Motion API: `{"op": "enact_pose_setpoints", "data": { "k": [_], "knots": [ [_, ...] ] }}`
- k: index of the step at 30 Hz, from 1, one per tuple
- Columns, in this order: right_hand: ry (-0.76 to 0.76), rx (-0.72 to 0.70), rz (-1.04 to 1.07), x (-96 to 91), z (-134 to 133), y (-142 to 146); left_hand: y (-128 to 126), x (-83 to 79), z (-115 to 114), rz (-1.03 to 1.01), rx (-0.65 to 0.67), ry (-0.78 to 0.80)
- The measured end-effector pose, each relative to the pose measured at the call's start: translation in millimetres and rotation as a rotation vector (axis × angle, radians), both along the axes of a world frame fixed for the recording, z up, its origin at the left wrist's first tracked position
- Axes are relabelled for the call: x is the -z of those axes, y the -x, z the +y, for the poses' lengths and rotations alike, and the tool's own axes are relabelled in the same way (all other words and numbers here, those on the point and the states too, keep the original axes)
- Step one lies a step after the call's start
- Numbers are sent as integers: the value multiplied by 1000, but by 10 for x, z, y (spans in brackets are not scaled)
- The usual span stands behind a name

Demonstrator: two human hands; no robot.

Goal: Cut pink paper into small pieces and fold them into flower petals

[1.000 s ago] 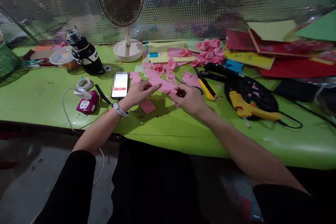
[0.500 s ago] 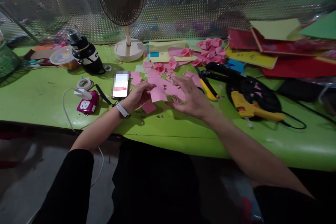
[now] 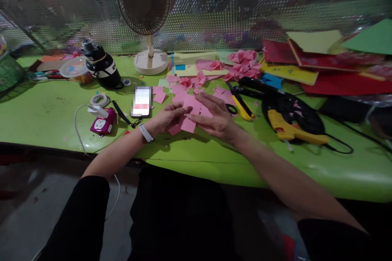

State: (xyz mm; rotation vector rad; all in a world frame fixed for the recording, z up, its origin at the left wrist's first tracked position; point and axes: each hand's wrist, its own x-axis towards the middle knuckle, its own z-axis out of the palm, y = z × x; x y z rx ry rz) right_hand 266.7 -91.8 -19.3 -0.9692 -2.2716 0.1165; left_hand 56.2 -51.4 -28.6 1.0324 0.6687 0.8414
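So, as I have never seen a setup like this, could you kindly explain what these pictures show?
Certainly. There is no robot here: the view comes from one camera worn on a person's head, looking forward and down at two bare hands. The left hand pinches a piece of pink paper; the right hand is at its right side, though whether it grips is hard to tell. On the green table lie folded pink shapes, a yellow cutter, a yellow glue gun and a phone. Behind stand a fan and a black bottle.
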Motion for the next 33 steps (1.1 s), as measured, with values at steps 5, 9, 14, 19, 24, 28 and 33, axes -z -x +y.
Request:
{"op": "enact_pose_setpoints", "data": {
  "k": [5,9,14,19,24,28,33],
  "knots": [
    [95,5,120,10,-44,31,-5,-8,-17,-143,-51,172],
    [149,138,346,34,-66,120,-17,-24,-55,-171,-80,151],
    [254,168,611,96,-16,145,-33,-15,-96,-162,-6,56],
    [367,171,664,116,12,129,-28,-8,-93,-130,20,119],
    [426,159,689,124,9,148,-52,23,-117,-132,-33,-14],
    [464,145,720,134,6,161,-60,54,-115,-135,-27,-55],
    [496,174,784,112,18,174,-47,84,-98,-92,-39,-52]
  ]
}}
